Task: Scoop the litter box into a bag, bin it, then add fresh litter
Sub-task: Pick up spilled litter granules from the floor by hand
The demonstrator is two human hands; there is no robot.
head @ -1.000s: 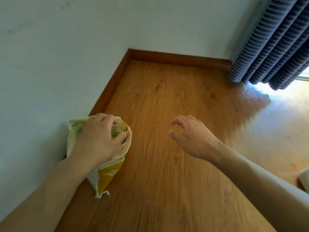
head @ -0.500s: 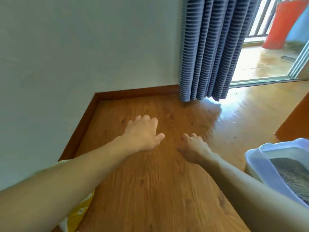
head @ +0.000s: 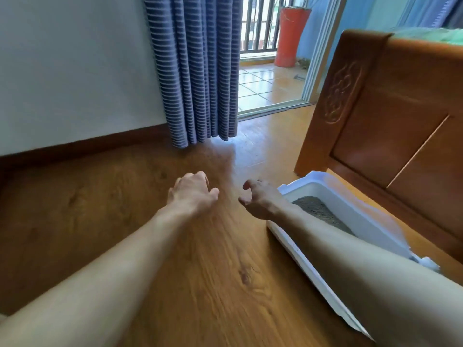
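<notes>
The litter box (head: 360, 216), a white tray with grey litter (head: 318, 211) in it, sits on the wooden floor (head: 213, 284) to the right of both hands, pushed up close to the carved wooden bed frame (head: 388, 126) beyond it. Its long axis runs from just beside the right hand (head: 263, 201) back toward the person's right side, roughly along the line of the right forearm, which lies over the near rim and covers much of it. The right hand is clearly the nearer one: it hovers at the box's far corner, fingers loosely curled and holding nothing. The left hand (head: 193, 194) hangs over bare floor a little further left, apart from the box, fingers also slackly curled and empty. Any reach for the box would therefore go rightward, probably led by the right hand. Whether the right hand actually touches the rim cannot be told. The near end of the box is hidden under the arm and cut by the picture's edge; a small white part (head: 429, 264) behind the forearm is unclear. No scoop or bag shows here. Ahead of the hands hangs a striped blue curtain (head: 195, 71).
</notes>
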